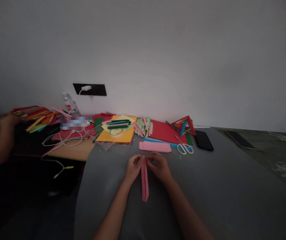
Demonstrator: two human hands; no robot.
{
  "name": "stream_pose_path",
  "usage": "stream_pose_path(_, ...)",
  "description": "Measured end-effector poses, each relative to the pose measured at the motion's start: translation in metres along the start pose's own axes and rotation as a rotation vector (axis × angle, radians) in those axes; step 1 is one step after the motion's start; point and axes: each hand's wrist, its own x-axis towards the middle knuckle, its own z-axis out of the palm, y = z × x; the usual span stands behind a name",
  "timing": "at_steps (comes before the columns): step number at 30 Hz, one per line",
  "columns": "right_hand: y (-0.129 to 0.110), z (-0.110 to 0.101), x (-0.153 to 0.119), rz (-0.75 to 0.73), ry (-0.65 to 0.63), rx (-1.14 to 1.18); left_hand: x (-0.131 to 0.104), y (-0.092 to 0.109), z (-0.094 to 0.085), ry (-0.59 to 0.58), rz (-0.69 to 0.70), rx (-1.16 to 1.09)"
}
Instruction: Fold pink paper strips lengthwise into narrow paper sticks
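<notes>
Plain and dimly lit, a pale wall [158, 60] stands behind the grey bench [220, 200], with a white plug [86, 88] set in its black socket panel [97, 90]. Over the near middle of the bench, a folded pink strip [145, 183] points back toward the person; whether its near end touches the surface I cannot tell. Its far end is pinched by the fingers of both the left hand [133, 168] and the right hand [161, 167], which almost meet there. Just beyond lies a flat pink piece [155, 146], with white-handled scissors [185, 149] to its right and a black phone [204, 140] farther right. Behind these are a red sheet [161, 132], a triangular frame of coloured strips [183, 126], a heap of green and pink strips [144, 126] and yellow sheets [114, 137]. At far left, a co-worker's arm [1, 145] reaches beside a pile of bright strips [39, 116].
</notes>
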Motion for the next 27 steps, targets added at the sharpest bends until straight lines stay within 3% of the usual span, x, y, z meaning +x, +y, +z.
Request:
stream_pose_path(6, -0.001, 0.002, 0.001, 0.106, 0.058, 0.014, -0.001, 0.002, -0.001, -0.019, 0.012, 0.028)
stream_pose_path(16, 0.006, 0.001, 0.001, 0.201, -0.013, 0.065, -0.002, -0.001, 0.000, -0.011, 0.030, 0.043)
stream_pose_path(27, 0.014, 0.007, 0.000, 0.342, 0.010, 0.220, 0.000, -0.004, 0.001, -0.020, 0.027, 0.019)
